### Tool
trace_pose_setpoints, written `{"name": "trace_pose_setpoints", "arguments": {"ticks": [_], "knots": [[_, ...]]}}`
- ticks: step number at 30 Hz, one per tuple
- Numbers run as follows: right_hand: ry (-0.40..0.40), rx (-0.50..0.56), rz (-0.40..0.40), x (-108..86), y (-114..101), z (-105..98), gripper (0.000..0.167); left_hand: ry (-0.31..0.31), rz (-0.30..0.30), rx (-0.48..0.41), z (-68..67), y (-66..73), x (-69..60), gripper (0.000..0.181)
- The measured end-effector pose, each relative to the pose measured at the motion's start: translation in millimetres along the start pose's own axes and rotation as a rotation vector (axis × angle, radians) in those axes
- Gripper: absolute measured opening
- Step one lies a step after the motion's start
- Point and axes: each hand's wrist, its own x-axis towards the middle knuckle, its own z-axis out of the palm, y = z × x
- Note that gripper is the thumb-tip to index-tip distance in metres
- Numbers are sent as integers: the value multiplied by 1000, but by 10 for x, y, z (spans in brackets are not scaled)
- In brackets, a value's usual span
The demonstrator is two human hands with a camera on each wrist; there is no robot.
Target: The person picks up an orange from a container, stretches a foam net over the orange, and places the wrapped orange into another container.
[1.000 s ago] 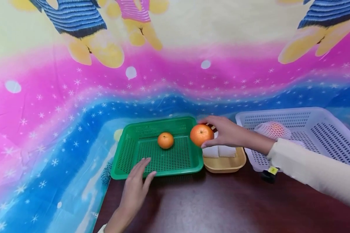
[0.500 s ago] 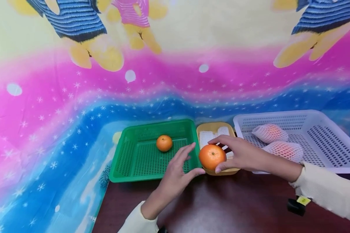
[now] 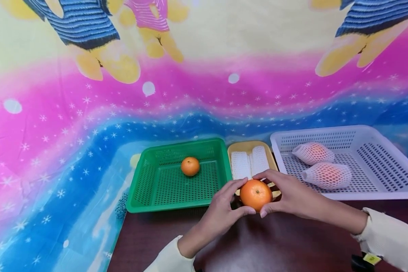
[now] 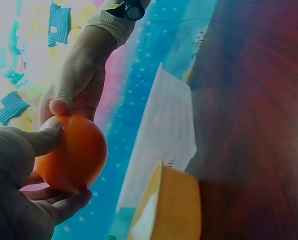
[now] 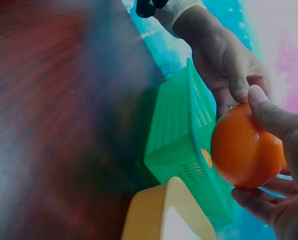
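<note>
Both hands hold one orange [image 3: 256, 195] above the table's near side, in front of a small tan tray [image 3: 273, 160]. My left hand [image 3: 221, 207] grips its left side with thumb and fingers. From the right, my right hand [image 3: 294, 194] curls round the other side. The left wrist view shows the two thumbs close together on the orange [image 4: 79, 155], which has bare, shiny skin. White foam net sleeves [image 3: 249, 162] lie in the tan tray, partly hidden behind the fruit and fingers. A second orange [image 3: 190, 166] sits in the green basket [image 3: 176, 207].
At the right stands a pale lilac basket [image 3: 380, 194] with two net-wrapped fruits [image 3: 328, 175]. The baskets and tray line up along the back of the dark wooden table [image 3: 292, 241]. Behind them hangs a patterned cloth [image 3: 204, 87].
My right hand has brought the orange from the green basket's right edge toward the table's near side. My left hand has moved right from the green basket and now grips the orange too.
</note>
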Motion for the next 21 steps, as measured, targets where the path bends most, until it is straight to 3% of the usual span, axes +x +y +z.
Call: {"name": "trace_pose_setpoints", "arguments": {"ticks": [4,11,18,21], "knots": [[0,12,-10,-80,47,57,79,-6,5,-9,50,-33,-35,71],[49,-131,-128,-216,156,178,78,-39,14,-51,165,-120,-121,69],[-12,-174,-61,-341,240,299,78,-69,95,55,297,-224,-224,68],[-12,-182,-49,-378,284,352,78,-92,90,72,344,-252,-248,69]]}}
